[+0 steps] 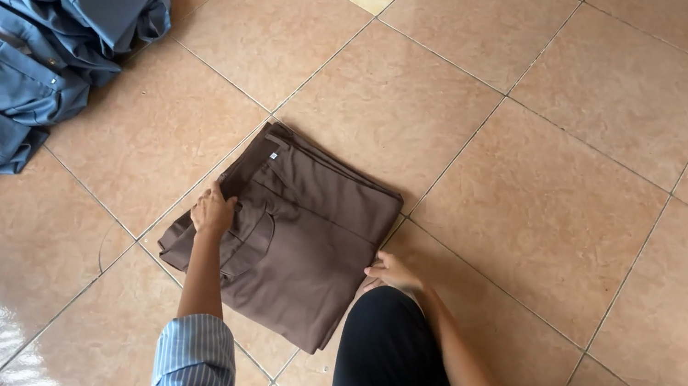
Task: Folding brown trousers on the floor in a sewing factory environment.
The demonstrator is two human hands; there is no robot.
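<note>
Now the folded brown trousers (295, 236) lie flat on the tiled floor (572, 166), right in front of the person's knee (391, 359).

The left hand (212, 210) rests on the left side of the bundle. Its fingers (208, 198) are bent and press down on the cloth by the waistband. I cannot tell if they pinch a fold or just lie on top. The right hand (394, 273) sits at the right edge of the bundle. Its fingers (378, 269) are mostly flat and touch the edge of the cloth, with nothing closed inside them.

What could go wrong? Below the left fingers, some layers at the lower left corner stick out a bit. If that hand lifts or slides, I think those layers could slip apart and the fold could open. If the right fingers push the edge too hard, the top layer could bunch up and wrinkle.

Past the right fingers the floor is wide tile, so there is lots of room that way and up ahead. Far off beyond the left fingers lies a heap of blue clothes (15, 45), well apart from the brown bundle. The knee is close behind the right fingers, so room is tight there.
</note>
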